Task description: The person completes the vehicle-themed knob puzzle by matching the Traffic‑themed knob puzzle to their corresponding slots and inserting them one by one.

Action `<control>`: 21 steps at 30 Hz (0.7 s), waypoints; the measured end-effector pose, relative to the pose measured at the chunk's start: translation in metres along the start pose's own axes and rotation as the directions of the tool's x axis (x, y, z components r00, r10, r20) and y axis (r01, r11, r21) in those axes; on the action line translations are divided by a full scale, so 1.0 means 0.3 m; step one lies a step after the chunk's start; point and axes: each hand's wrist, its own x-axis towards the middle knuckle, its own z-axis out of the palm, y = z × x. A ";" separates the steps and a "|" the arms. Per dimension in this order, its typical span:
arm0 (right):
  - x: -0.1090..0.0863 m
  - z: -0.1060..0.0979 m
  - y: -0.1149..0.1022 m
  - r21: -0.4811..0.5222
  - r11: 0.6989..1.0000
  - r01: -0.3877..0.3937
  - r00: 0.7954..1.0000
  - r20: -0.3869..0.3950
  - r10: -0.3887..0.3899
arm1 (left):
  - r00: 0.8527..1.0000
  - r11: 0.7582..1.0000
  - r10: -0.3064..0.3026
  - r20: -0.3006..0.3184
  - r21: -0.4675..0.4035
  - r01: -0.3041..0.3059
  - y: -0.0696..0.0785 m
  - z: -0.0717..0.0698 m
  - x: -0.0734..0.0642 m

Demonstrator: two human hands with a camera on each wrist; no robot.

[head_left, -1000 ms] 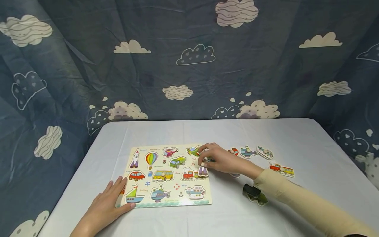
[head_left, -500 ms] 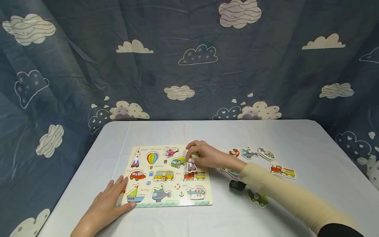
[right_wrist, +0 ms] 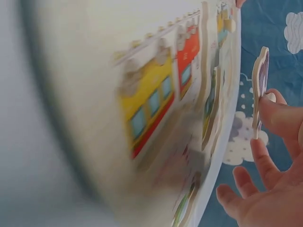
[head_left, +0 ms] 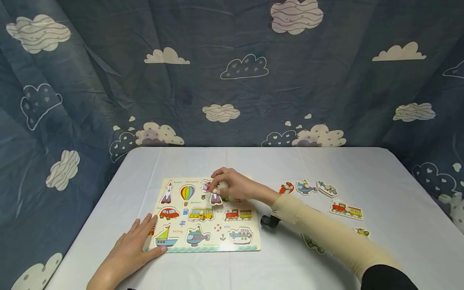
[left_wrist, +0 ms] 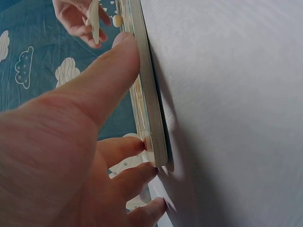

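My left hand (head_left: 127,251) rests at the lower left corner of the vehicle puzzle board (head_left: 255,235), fingers straight. In the left wrist view its thumb (left_wrist: 113,61) lies on the board's edge (left_wrist: 154,118). Above the board, my right hand (head_left: 237,186) pinches a rocket puzzle piece (head_left: 216,199) by its knob. The right wrist view has that piece (right_wrist: 259,90) edge-on, held clear of the board between thumb and fingers. A yellow bus piece (head_left: 201,214) with a knob sits in the board. The right hand covers part of the helicopter and truck pictures.
Right of the board lie several loose pieces: a red one (head_left: 286,187), a submarine (head_left: 306,187), a ship (head_left: 327,188), a train (head_left: 346,210) and a green vehicle (head_left: 313,244). The right sleeve (head_left: 326,233) crosses over that side. A cloud-patterned curtain (head_left: 232,92) hangs behind the table.
My right hand has moved left across the board with the rocket piece, from near its right edge to the upper middle. The left hand has stayed in place.
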 end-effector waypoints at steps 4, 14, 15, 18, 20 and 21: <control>0.042 0.016 -0.003 0.013 0.999 0.050 0.999 0.005 -0.050 | 1.000 1.000 -0.002 0.004 0.005 0.002 -0.001 0.000 0.000; 0.142 0.042 -0.021 0.038 0.998 0.058 0.997 0.040 -0.059 | 1.000 1.000 -0.012 0.016 -0.010 0.012 0.003 -0.006 0.000; 0.151 0.044 -0.024 0.040 0.998 0.051 0.998 0.044 -0.053 | 1.000 1.000 -0.010 0.016 -0.013 0.011 0.004 -0.007 -0.001; 0.180 0.050 -0.031 0.049 0.998 0.040 0.998 0.053 -0.043 | 1.000 1.000 -0.007 0.014 -0.021 0.007 0.006 -0.011 -0.003; 0.201 0.055 -0.033 0.042 0.998 0.048 0.997 0.054 -0.050 | 1.000 1.000 -0.005 0.013 -0.022 0.005 0.006 -0.012 -0.005; 0.211 0.058 -0.034 0.036 0.998 0.053 0.997 0.054 -0.055 | 1.000 1.000 -0.005 0.012 -0.024 0.005 0.005 -0.012 -0.005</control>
